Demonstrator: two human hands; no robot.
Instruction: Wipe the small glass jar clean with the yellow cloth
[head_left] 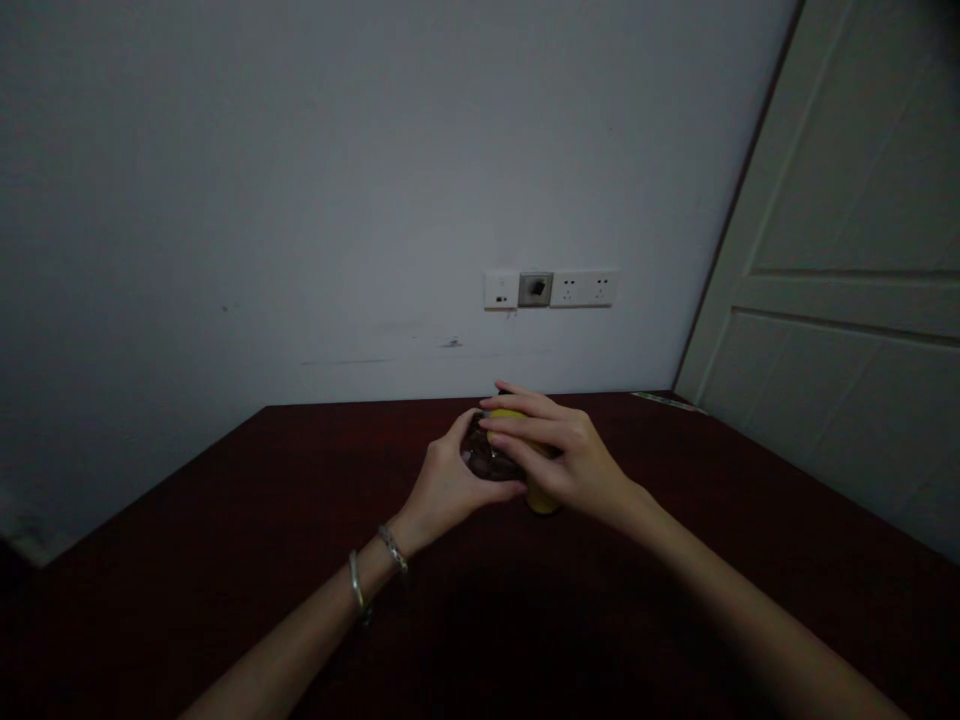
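My left hand (pixel 454 480) curls its thumb and fingers around a dark, glossy, rounded object (pixel 487 458), which looks like glass or clear plastic. Over its top and right side comes my right hand (pixel 566 450), fingers bent and pressed on a yellow piece (pixel 541 500). Some of the yellow shows under the right fingertips and more below the palm; its kind cannot be made out in the dim light. Both hands meet just above the dark red table (pixel 360 450). Fingers cover much of the two objects.
Behind the table rises a pale wall (pixel 360 200) with a row of sockets and switches (pixel 551 290). A white panelled door (pixel 840 300) stands at the right. A thin patterned strip (pixel 667 402) lies at the table's far right edge.
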